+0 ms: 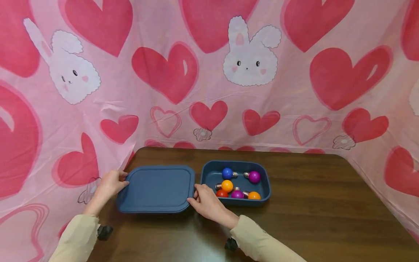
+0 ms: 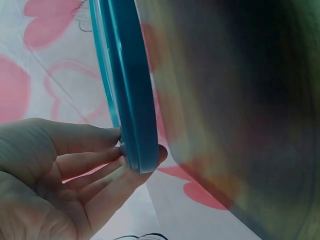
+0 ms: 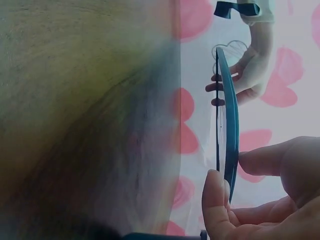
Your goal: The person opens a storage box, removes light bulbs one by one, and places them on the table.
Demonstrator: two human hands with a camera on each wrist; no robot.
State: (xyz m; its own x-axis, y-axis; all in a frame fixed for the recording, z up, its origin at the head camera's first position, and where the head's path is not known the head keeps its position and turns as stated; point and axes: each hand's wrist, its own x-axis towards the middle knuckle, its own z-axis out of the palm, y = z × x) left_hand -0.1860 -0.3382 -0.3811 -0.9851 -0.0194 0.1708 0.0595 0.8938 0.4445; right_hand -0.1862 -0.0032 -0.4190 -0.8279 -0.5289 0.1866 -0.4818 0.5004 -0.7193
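A blue lid (image 1: 158,189) is held level above the table's left part by both hands. My left hand (image 1: 109,185) pinches its left edge; in the left wrist view the thumb and fingers of that hand (image 2: 75,175) lie on either side of the lid's rim (image 2: 127,85). At the lid's right edge my right hand (image 1: 211,205) grips with thumb and fingers, and the right wrist view shows this hand (image 3: 270,195) pinching the lid (image 3: 231,120). Just right of it stands an uncovered blue box (image 1: 267,182) with several coloured bulbs (image 1: 254,177) inside.
The brown wooden table (image 1: 304,218) extends to the right and front. Behind it and along both sides hangs a pink cloth (image 1: 288,94) with hearts and rabbits. The box rim sits close beside my right hand.
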